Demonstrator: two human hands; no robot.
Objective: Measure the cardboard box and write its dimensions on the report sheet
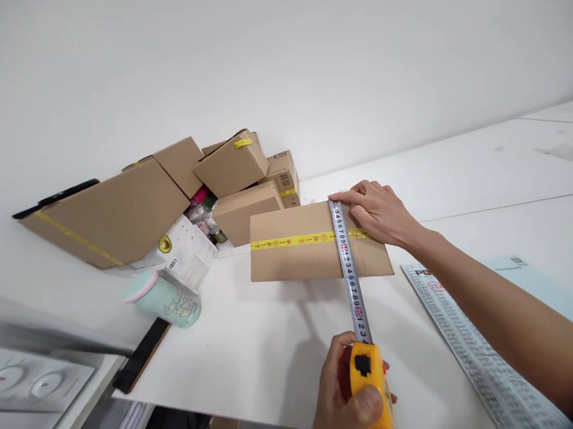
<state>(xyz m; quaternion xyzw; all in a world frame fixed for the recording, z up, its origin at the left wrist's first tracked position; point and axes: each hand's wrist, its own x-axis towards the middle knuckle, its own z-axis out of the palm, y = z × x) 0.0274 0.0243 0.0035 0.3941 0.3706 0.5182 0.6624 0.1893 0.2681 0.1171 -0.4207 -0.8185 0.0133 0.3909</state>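
My left hand (339, 396) is closed around the yellow case of a tape measure (373, 389), thumb pressed on its side. From the case, the metal blade (351, 275) runs out across a closed cardboard box (297, 241) with yellow printed packing tape along it. My right hand (380, 210) is at the far edge of that box. Its index finger presses the blade's end there, the thumb bends over the box top, and the other fingers are partly hidden. The case is off the box's near edge, in front of it.
Several cardboard boxes (231, 163) are piled against the wall at left, near a white carton (186, 251) and a mint green cup (169, 298) with a pink rim. A blue printed mat (481, 340) lies on the white table (231, 352) at right.
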